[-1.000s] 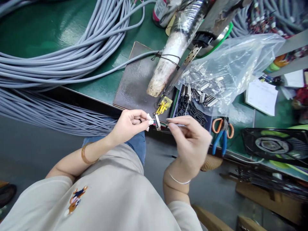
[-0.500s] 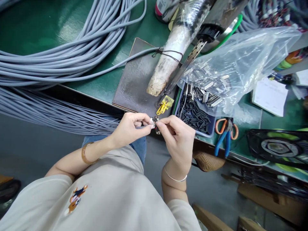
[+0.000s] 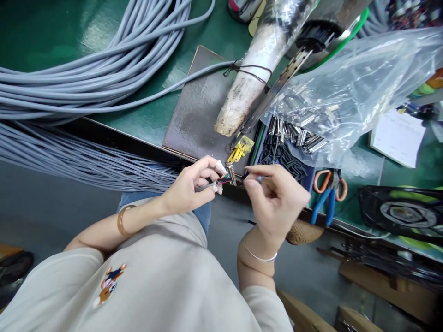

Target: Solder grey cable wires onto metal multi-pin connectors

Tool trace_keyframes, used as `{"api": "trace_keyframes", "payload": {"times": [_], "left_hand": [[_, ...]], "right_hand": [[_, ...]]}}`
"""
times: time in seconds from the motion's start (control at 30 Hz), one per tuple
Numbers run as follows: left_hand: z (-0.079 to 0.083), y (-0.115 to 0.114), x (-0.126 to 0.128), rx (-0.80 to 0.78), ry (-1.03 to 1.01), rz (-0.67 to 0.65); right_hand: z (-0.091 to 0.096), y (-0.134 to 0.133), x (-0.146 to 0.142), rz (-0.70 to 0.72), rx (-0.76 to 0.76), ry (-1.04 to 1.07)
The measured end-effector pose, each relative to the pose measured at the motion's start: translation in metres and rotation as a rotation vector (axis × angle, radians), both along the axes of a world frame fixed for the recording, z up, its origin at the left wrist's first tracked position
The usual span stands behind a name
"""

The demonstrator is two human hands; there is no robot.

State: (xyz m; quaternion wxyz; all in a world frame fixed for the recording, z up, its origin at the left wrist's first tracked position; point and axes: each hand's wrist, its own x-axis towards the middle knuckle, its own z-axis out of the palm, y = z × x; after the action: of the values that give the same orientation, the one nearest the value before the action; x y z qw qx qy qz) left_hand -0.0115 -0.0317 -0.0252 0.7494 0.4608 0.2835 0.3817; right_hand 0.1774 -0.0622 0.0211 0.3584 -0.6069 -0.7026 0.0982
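Note:
In the head view my left hand (image 3: 194, 184) pinches the end of a grey cable (image 3: 205, 187) close to my body. Thin coloured wires (image 3: 224, 180) spread from it to a small metal multi-pin connector (image 3: 230, 174) just past the fingertips. White wraps cover some of those fingertips. My right hand (image 3: 277, 198) is to the right of the connector, apart from it, with thumb and forefinger pinched. Something small and dark shows at that pinch, too blurred to name.
A soldering iron (image 3: 273, 92) points down beside a white wrapped roll (image 3: 238, 97) over a dark board (image 3: 197, 115). Right of them are a bin of short black tubes (image 3: 282, 159), a plastic bag (image 3: 374, 78) and pliers (image 3: 327, 196). Coiled grey cable (image 3: 104, 87) lies left.
My right hand has pulled away from the connector to the right, still pinched. The connector and its coloured wires now show more fully beside my left hand, which stays nearly in place.

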Motion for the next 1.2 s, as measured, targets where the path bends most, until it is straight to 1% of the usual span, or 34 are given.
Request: {"api": "trace_keyframes", "payload": {"times": [0.07,0.17,0.23,0.37,0.43,0.5,0.53,0.6,0.67,0.7,0.73,0.77,0.8,0.83,0.9,0.93,1.0,1.07,1.1,1.13,1.2], "left_hand": [[0.001,0.002,-0.001,-0.009,-0.046,0.008],[0.002,0.005,-0.001,0.005,-0.125,0.015],[0.001,0.005,-0.001,0.006,-0.144,0.042],[-0.001,0.003,0.001,-0.059,-0.14,0.101],[-0.002,0.003,0.0,-0.097,-0.138,0.102],[-0.003,0.004,-0.001,-0.075,-0.137,0.088],[-0.003,0.005,-0.002,-0.02,-0.13,0.088],[-0.003,0.006,-0.003,0.174,-0.078,0.126],[-0.003,0.006,-0.003,0.406,0.018,0.204],[-0.003,0.006,-0.003,0.495,0.066,0.243],[-0.002,0.006,-0.002,0.548,0.105,0.273],[-0.002,0.005,-0.001,0.559,0.135,0.292],[-0.002,0.005,0.0,0.532,0.154,0.304],[-0.001,0.005,0.001,0.471,0.169,0.31],[0.001,0.006,0.001,0.292,0.182,0.307],[0.002,0.007,0.001,0.195,0.178,0.295],[0.003,0.011,-0.001,0.034,0.145,0.263],[0.004,0.015,-0.004,-0.065,0.089,0.232],[0.004,0.016,-0.005,-0.096,0.061,0.219],[0.004,0.017,-0.006,-0.116,0.035,0.209],[0.002,0.018,-0.007,-0.141,-0.003,0.198]], "right_hand": [[0.0,-0.002,0.003,-0.063,-0.038,0.068],[-0.004,-0.003,0.002,-0.004,-0.191,0.116],[-0.009,-0.003,-0.001,0.023,-0.246,0.17],[-0.016,-0.005,-0.005,-0.018,-0.263,0.339],[-0.019,-0.006,-0.006,-0.045,-0.262,0.442],[-0.02,-0.006,-0.007,-0.058,-0.255,0.535],[-0.021,-0.006,-0.007,-0.056,-0.253,0.565],[-0.021,-0.006,-0.01,-0.048,-0.243,0.573],[-0.019,-0.007,-0.013,-0.06,-0.216,0.501],[-0.018,-0.008,-0.014,-0.076,-0.191,0.442],[-0.017,-0.009,-0.016,-0.092,-0.163,0.375],[-0.016,-0.009,-0.016,-0.104,-0.133,0.309],[-0.016,-0.009,-0.016,-0.112,-0.095,0.249],[-0.016,-0.009,-0.016,-0.114,-0.046,0.201],[-0.017,-0.007,-0.015,-0.111,0.069,0.162],[-0.017,-0.005,-0.015,-0.123,0.143,0.184],[-0.017,-0.001,-0.016,-0.189,0.334,0.281],[-0.017,0.002,-0.018,-0.269,0.48,0.366],[-0.017,0.002,-0.018,-0.29,0.509,0.378],[-0.018,0.002,-0.019,-0.29,0.496,0.369],[-0.021,-0.001,-0.017,-0.258,0.384,0.325]]}}
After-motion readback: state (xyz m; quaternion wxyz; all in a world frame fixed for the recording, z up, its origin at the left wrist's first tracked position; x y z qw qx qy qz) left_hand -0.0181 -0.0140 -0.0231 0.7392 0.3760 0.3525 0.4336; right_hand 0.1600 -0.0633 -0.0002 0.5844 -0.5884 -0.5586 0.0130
